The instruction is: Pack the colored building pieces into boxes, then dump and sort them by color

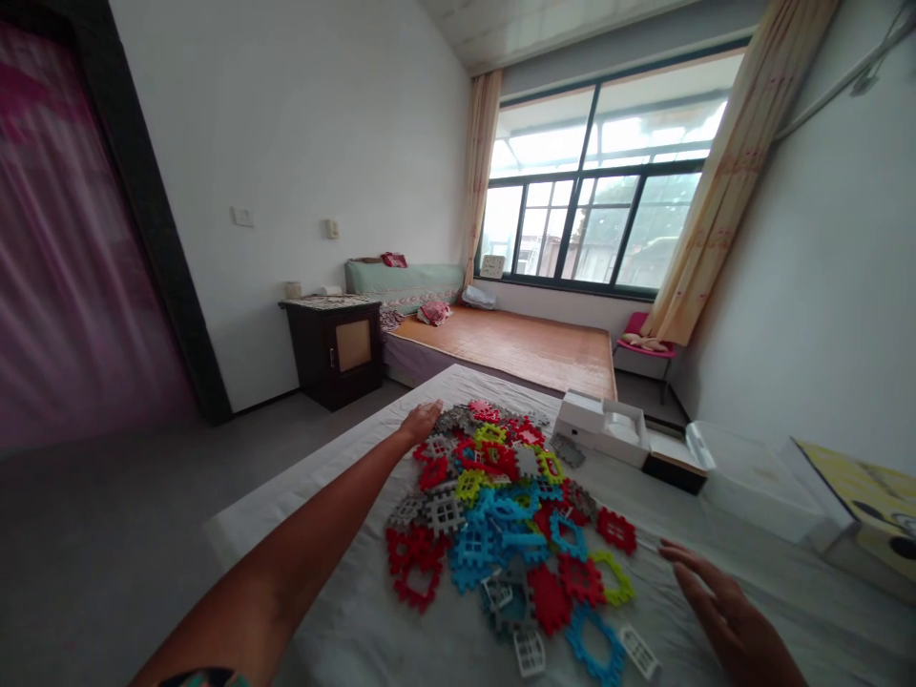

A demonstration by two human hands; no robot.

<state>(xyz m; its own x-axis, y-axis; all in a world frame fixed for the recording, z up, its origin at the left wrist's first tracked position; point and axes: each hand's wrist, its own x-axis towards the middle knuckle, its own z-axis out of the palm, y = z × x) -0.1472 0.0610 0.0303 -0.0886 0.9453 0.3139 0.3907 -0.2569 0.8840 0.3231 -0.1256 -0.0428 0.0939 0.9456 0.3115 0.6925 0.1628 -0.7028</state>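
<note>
A pile of plastic interlocking building tiles with toothed edges spreads over the pale cloth, among them a red tile, a blue tile, a lime-green tile and a grey tile. My left hand reaches to the pile's far left edge, its fingers stretched out beside some dark grey tiles; whether it touches them I cannot tell. On the right, my right hand is open with fingers extended, apart from the pile and holding nothing. A white window-shaped piece lies near it.
Beyond the pile on the right stand white boxes, a clear plastic bin and a yellow printed box. Past the cloth-covered surface are a bed, a dark cabinet and a pink chair.
</note>
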